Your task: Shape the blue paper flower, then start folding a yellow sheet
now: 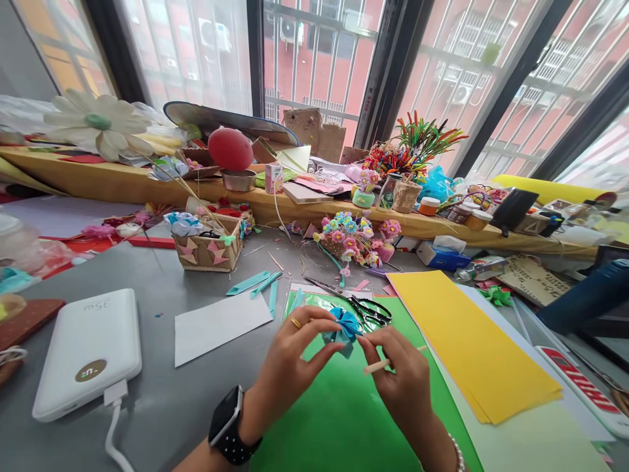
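In the head view, the blue paper flower [345, 322] is held up above a glossy green sheet [314, 419] on the counter [157, 400]; the left hand [297, 347] pinches it from the left between thumb and fingers, and wears a ring and a black watch [227, 419]; the right hand [400, 367] is closed around a pale stick [375, 367], its fingertips at the flower's right edge, though whether they grip the paper I cannot tell; a beaded bracelet [458, 452] circles that wrist.

Just beyond the flower lie black-handled scissors [371, 310]; to the right, a stack of yellow paper [472, 347] overlaps the green sheet; to the left are a white paper [221, 329] and some light-blue strips [248, 284], with a white power bank [91, 351] and its plugged-in cable [114, 426] farther left.

Farther back stand a cardboard box [209, 254] with star shapes on its side, a bunch of small colourful flowers [348, 236] and a blue tissue pack [443, 255]; behind them a crowded ledge [162, 191] runs below barred windows, carrying a red balloon [230, 149] over a metal tin [239, 181], a large white flower [113, 141] and bright pipe cleaners [425, 139].
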Demonstrator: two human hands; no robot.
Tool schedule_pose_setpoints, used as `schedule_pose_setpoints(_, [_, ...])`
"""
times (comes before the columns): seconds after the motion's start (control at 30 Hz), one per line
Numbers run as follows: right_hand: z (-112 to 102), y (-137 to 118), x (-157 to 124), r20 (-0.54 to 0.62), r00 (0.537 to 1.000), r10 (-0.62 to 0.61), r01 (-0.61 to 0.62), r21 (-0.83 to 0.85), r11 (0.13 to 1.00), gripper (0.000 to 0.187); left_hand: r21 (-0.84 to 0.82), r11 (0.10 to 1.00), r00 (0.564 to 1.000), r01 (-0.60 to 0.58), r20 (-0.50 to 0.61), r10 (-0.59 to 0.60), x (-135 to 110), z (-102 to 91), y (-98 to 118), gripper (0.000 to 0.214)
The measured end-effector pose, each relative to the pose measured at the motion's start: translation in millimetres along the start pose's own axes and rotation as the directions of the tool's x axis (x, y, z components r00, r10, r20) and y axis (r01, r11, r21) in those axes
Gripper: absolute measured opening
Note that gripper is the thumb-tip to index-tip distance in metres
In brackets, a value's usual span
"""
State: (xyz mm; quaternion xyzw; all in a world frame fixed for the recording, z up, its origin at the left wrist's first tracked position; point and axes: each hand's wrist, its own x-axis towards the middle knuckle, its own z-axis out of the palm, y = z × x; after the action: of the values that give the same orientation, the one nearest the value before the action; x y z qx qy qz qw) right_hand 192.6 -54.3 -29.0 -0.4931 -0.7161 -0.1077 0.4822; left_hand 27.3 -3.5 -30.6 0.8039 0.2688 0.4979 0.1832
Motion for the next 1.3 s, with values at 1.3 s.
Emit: schedule_pose_setpoints(1.3, [6, -11, -8, -0.082, 0.988, -0.13, 0.136, 0.071, 0.988, 0.005, 0.21, 0.949, 0.971, -0.234, -0.002, 0.24, -4, 3.7, 12, 0.008])
